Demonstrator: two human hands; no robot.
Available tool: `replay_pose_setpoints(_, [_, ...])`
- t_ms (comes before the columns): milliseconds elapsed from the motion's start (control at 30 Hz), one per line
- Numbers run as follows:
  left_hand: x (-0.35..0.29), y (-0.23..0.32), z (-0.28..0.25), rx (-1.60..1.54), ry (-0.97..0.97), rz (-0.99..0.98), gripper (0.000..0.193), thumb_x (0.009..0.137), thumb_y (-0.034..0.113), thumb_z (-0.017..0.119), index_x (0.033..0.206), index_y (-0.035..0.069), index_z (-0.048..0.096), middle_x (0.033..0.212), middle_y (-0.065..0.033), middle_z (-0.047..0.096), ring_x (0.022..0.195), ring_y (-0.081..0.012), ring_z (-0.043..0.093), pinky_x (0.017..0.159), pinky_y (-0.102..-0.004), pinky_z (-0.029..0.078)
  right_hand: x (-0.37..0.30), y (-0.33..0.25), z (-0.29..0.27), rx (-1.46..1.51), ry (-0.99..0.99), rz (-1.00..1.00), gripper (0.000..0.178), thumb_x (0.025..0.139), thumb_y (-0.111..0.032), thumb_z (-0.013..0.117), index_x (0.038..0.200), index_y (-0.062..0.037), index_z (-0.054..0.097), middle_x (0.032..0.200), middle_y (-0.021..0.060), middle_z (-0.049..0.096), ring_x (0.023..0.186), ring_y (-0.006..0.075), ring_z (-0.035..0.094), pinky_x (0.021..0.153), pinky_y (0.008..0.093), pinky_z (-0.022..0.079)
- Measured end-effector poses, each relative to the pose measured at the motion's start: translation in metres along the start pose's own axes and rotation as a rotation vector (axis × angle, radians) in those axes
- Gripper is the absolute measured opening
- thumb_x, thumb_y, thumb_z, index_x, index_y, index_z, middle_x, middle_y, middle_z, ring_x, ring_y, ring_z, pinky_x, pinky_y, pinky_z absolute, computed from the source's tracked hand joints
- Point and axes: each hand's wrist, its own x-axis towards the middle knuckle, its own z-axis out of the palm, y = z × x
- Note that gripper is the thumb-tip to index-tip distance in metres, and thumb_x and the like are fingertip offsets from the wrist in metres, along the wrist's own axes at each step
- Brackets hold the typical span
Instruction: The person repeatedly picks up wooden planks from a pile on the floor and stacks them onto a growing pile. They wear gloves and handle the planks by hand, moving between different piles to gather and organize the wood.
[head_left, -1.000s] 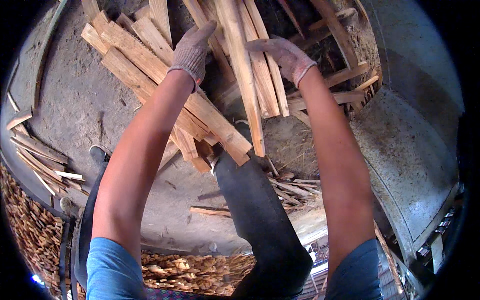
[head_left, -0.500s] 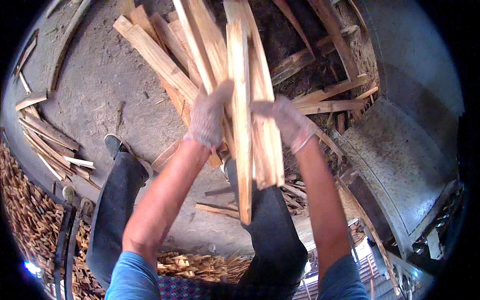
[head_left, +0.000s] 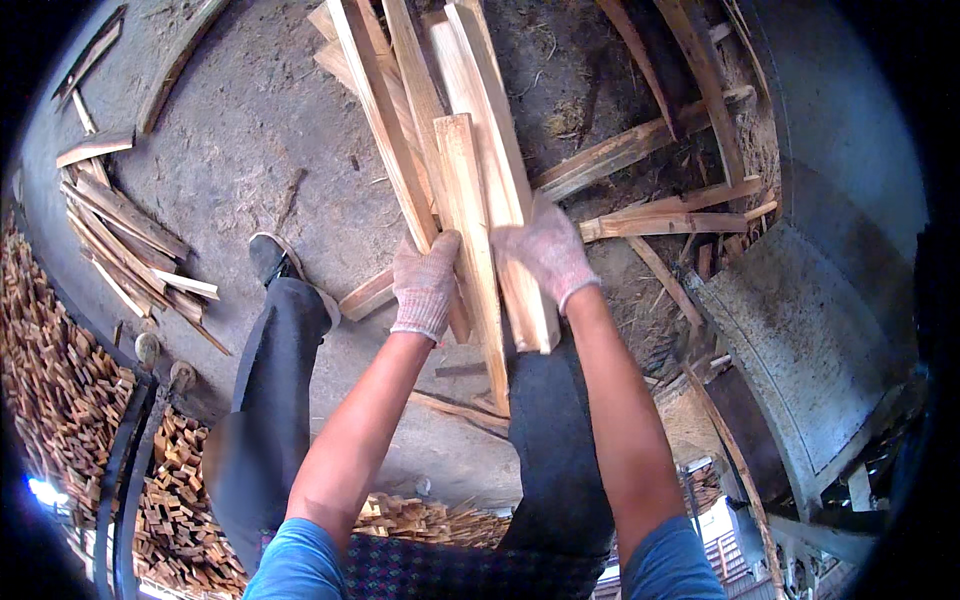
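A bundle of long pale wooden slats (head_left: 470, 190) stands almost upright between my two gloved hands. My left hand (head_left: 425, 285) in a grey knit glove grips the bundle's left side. On the right side my right hand (head_left: 545, 250), also gloved, presses against the slats. The lower ends of the slats reach down in front of my dark trousers. The tops of the slats run out of view at the upper edge.
Loose wooden strips (head_left: 650, 215) lie on the dirt floor to the right. Another pile of slats (head_left: 125, 245) lies at the left. Small cut wood pieces (head_left: 60, 370) are heaped at the lower left. A grey curved metal machine cover (head_left: 810, 330) stands at the right.
Both hands have drawn the bundle of slats off the floor pile and closer to my body, turning it more upright. My arms are more bent than before.
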Motion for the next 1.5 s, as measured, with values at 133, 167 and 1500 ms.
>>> replay_pose_setpoints(133, [0.001, 0.001, -0.006, -0.124, -0.062, -0.039, 0.047, 0.091, 0.027, 0.073, 0.122, -0.006, 0.063, 0.1, -0.0102, 0.068, 0.084, -0.019, 0.066, 0.071, -0.0351, 0.055, 0.026, -0.034, -0.023, -0.194, 0.148, 0.048, 0.086, 0.074, -0.05, 0.077, 0.136, 0.0051, 0.051, 0.13, 0.0345, 0.062, 0.121, 0.0459, 0.063, 0.103, 0.0484, 0.051])
replay_pose_setpoints(167, [-0.002, 0.001, -0.008, -0.142, -0.079, -0.061, 0.046, 0.091, 0.027, 0.073, 0.12, -0.006, 0.064, 0.099, -0.0098, 0.068, 0.082, -0.0187, 0.066, 0.07, -0.0351, 0.055, 0.031, -0.038, -0.025, -0.309, 0.207, 0.038, 0.09, 0.074, -0.053, 0.078, 0.137, 0.005, 0.05, 0.133, 0.0341, 0.06, 0.122, 0.0461, 0.063, 0.104, 0.0486, 0.051])
replay_pose_setpoints(1500, [0.0, 0.015, 0.012, 0.331, 0.049, 0.062, 0.047, 0.092, 0.033, 0.075, 0.122, -0.001, 0.063, 0.099, -0.0131, 0.071, 0.086, -0.0205, 0.068, 0.075, -0.0356, 0.058, -0.148, 0.205, -0.106, -0.47, 0.36, 0.159, 0.069, 0.088, -0.037, 0.073, 0.142, 0.0033, 0.055, 0.121, 0.0302, 0.068, 0.113, 0.046, 0.066, 0.098, 0.051, 0.052])
